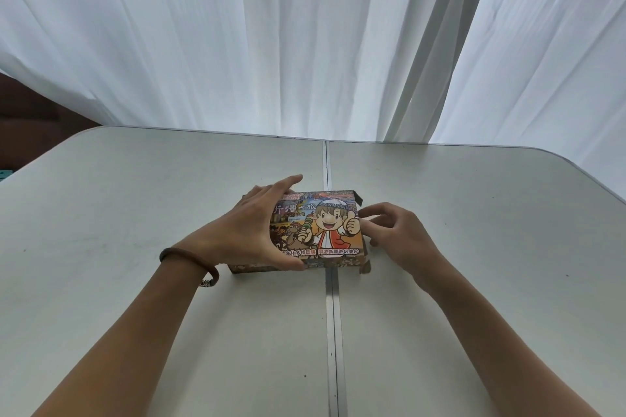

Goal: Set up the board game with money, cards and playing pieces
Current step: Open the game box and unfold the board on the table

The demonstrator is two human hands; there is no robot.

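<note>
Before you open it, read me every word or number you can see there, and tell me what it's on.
"疆之旅": big title on the game box lid; its start is hidden under the left hand.
"化多样风貌": strip along the lid's near edge, left part.
"同游新疆奇幻美妙": same strip, right part.
Small print under the title and along the far edge: too blurred to read.
Table and curtain: no text.

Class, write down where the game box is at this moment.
In the head view the game box sits mid-table over the tabletop seam, gripped on its left by the left hand, with the right hand at its right edge.
</note>
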